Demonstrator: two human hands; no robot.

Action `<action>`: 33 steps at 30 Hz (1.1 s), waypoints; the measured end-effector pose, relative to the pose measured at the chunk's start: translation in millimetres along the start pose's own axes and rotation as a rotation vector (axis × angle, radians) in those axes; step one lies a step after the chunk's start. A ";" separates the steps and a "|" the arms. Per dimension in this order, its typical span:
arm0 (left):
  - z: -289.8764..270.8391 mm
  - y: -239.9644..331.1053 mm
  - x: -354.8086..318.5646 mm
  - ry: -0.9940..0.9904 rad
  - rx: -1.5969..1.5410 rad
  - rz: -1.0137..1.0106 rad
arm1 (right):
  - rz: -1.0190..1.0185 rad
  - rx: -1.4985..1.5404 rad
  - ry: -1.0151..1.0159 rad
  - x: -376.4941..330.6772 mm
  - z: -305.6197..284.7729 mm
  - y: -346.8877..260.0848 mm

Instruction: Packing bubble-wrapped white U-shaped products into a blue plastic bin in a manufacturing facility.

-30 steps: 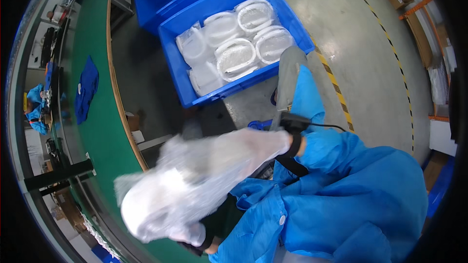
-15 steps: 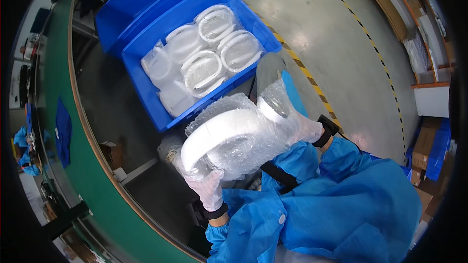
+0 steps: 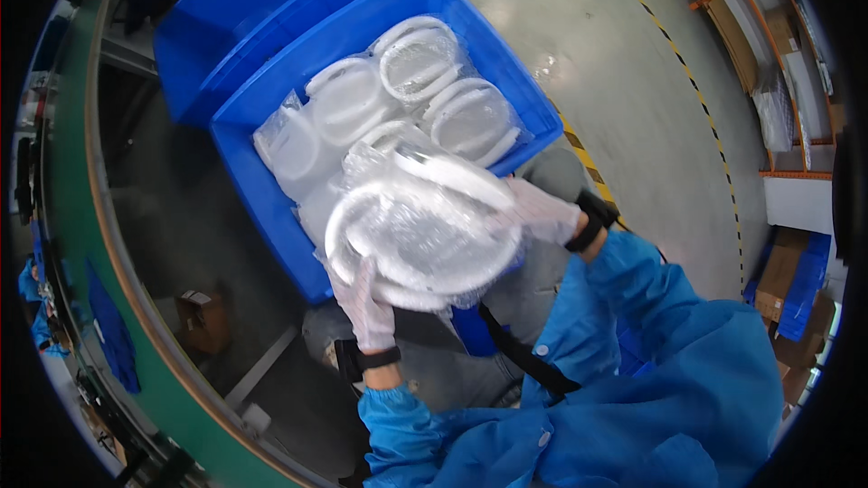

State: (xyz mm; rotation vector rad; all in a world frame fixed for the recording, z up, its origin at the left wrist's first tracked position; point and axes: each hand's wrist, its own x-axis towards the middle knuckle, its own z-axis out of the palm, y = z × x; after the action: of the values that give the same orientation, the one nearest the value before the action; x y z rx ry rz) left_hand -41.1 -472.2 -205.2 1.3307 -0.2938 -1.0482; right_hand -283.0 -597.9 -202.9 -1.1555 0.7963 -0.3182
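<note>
Grey floor (image 3: 651, 153) around blue bin (image 3: 485, 52); over its near edge we clamp wrapped white piece (image 3: 425, 230) between left hand (image 3: 363, 304) and right hand (image 3: 542, 213)

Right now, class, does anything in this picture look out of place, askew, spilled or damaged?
Nothing looks spilled or plainly damaged. Mildly odd: a loose blue cloth lies on the green bench at left, away from the packed blue bin and the wrapped white piece that the left hand and right hand hold.

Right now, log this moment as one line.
Left gloved hand: grips plastic-wrapped white oval part | Right gloved hand: grips same part | Blue bin: holds similar wrapped parts
</note>
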 end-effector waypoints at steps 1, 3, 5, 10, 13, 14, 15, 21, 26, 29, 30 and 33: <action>-4.0 -7.8 32.2 -0.071 -0.049 -0.015 | 0.004 -0.020 -0.021 33.5 -10.0 0.0; -15.1 -20.8 93.9 -0.023 -0.033 -0.109 | 0.072 -0.052 -0.095 105.9 -35.0 2.5; -38.5 -47.0 166.2 0.019 -0.044 -0.203 | 0.187 0.024 -0.126 175.0 -57.5 3.4; -39.1 -80.2 293.7 0.033 0.053 -0.078 | 0.290 0.183 -0.171 322.1 -93.5 3.8; -47.3 -96.9 342.2 -0.083 0.023 -0.224 | -0.092 -0.559 -0.343 394.1 -130.0 11.0; -48.1 -103.7 349.8 -0.074 0.023 -0.242 | -0.437 -0.934 -0.453 422.6 -152.0 29.2; -38.1 -110.7 359.7 -0.090 0.019 -0.323 | -0.454 -0.879 -0.567 449.3 -189.6 47.2; -70.8 -151.0 393.6 -0.058 0.048 -0.498 | -0.656 -1.224 -0.555 523.2 -160.7 71.3; -37.4 -163.5 393.7 -0.058 -0.040 -0.405 | -0.781 -1.137 -0.534 539.8 -174.9 81.5; -24.9 -165.7 388.9 0.021 -0.003 -0.429 | 0.125 -0.505 -0.088 536.6 -141.5 68.5; -21.7 -166.1 387.3 0.066 0.045 -0.434 | 0.129 -0.501 -0.084 536.1 -130.2 69.6; -13.8 -170.2 384.2 0.006 0.011 -0.486 | -0.273 -1.594 0.018 536.3 -142.2 91.5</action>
State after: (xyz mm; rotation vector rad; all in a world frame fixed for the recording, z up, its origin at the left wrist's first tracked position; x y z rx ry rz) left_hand 99.3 -733.8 -502.9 1.4511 0.0353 -1.4460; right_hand -27.3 -984.2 -521.7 -2.7595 0.8674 0.1845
